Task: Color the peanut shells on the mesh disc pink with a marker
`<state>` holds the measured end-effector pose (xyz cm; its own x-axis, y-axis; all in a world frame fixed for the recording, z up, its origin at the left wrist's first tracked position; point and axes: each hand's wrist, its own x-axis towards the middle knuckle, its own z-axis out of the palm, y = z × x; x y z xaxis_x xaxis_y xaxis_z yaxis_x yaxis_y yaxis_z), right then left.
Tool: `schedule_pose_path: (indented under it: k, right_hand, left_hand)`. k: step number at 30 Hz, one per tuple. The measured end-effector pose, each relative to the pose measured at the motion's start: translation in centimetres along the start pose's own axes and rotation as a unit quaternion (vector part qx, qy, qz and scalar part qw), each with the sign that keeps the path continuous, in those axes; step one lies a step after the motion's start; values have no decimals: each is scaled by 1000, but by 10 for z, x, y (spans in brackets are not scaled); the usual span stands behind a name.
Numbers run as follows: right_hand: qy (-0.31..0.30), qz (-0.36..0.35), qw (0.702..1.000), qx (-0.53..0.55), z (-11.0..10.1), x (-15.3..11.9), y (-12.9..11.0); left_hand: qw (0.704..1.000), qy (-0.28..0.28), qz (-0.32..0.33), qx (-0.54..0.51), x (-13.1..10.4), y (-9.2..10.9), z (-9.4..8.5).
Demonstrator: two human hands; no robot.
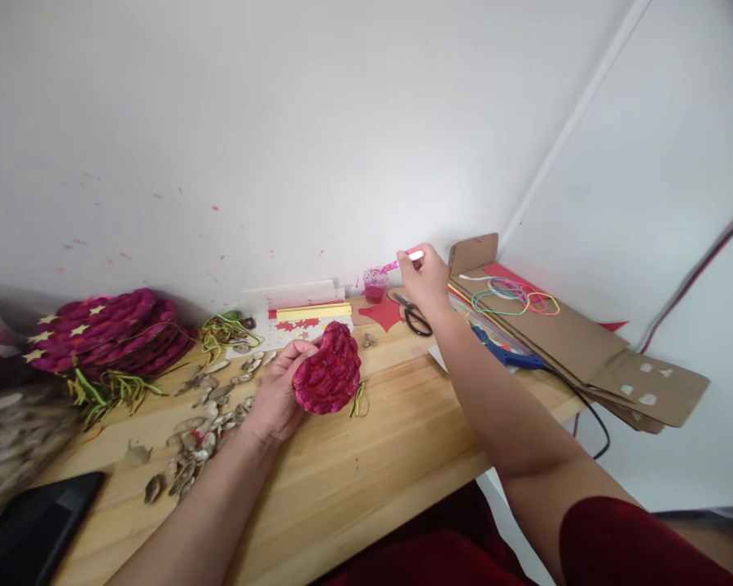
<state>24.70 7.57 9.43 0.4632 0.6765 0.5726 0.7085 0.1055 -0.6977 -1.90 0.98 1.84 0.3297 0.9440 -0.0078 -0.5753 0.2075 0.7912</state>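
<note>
My left hand (281, 391) grips the edge of a bumpy magenta-red painted piece (330, 374), held up over the wooden table. A yellow-green string (358, 400) shows beside its lower right edge. My right hand (424, 277) is closed around a paintbrush (410, 260) with a white handle and a pink-stained lower part. The brush's lower end is at the rim of a small clear cup (375, 286) with red-pink paint in it. Pink smears mark the cup's wall. Just below my right hand lie black scissors (416, 320) and a piece of red paper (384, 315).
Brown shells or husks (204, 431) are scattered at left, near a black phone (37, 529). Stacked magenta pieces (122, 330) with yellow stars stand against the wall. Red star cutouts (298, 325) lie on white paper. At right are a blue glue gun (513, 356) and folded cardboard (562, 342) with coloured cords.
</note>
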Motion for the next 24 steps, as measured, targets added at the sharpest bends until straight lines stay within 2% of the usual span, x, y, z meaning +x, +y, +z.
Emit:
schedule_pose_path:
  k: [5,8,13,19,24]
  right_hand:
    - [-137,13,972,-189,24,26,-2]
    - [-167,28,959,-229,39,27,2]
    - [-182,51,948,-256,50,26,10]
    - [-152,41,955,-252,40,27,3]
    - [-132,31,969,-207,33,24,3]
  left_hand:
    - [1000,11,-4,5,-2,2,4]
    - [1000,13,-4,12,-2,3,4]
    - [999,23,-8,22,0,1,3]
    - [1000,15,-7,25,0,0,2]
    - [1000,10,-4,26,0,1,3]
